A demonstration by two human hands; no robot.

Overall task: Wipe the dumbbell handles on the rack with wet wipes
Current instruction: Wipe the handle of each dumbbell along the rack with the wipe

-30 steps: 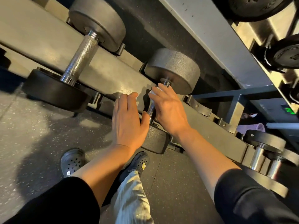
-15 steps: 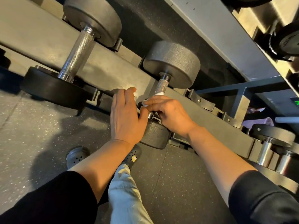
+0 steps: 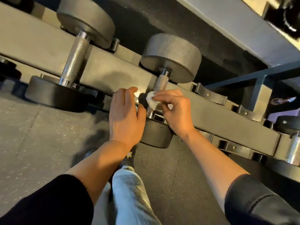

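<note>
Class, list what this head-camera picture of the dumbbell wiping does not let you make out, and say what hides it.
1. Lower part of the handle: covered by the wet wipe and the right hand.
2. Left hand: its palm faces away, so whether it touches anything is unclear.
3. Dumbbells at right: cut off by the frame edge.
4. Upper shelf: blurred and cropped.

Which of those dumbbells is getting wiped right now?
The middle dumbbell: the right hand presses a white wipe against its knurled handle. The left dumbbell sits untouched.
</note>
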